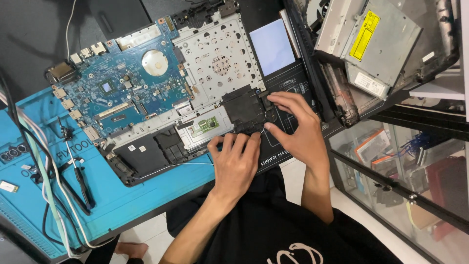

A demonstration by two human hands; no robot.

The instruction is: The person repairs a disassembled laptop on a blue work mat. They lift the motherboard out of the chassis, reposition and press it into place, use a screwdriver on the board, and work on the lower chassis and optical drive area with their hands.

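**benchrat:** So here's where it stands. The opened laptop base with its silver perforated metal keyboard plate [215, 63] lies across the blue rubber work mat [122, 195]. The left hand [234, 164] is palm-down at the near edge of the chassis, fingers curled over the rim and pressing, not gripping anything I can make out. The right hand [295, 124] sits just beyond it, thumb and forefinger nearly closed on a thin white wire [265, 128] beside the black plastic speaker block [244, 115]. Whether it's truly pinched or only touched, I can't tell.

**solderjoe:** That wire is what I'd worry about. It looks hair-thin, and a tug at an angle could probably snap it or pull it off its connector. I'd ease it along its channel.

**benchrat:** Another white wire [171, 167] trails out to the left of the left hand, across the black battery bay.

**solderjoe:** Then a sliding wrist might snag it. Also, the blue motherboard [122, 90] is exposed further left, so if the chassis shifts under that pressing hand, something could scrape it.

**benchrat:** Black-handled screwdriver [83, 183] is lying well left on the mat, near a bundle of cables.

**solderjoe:** Fine there, unless the base gets shoved that way.
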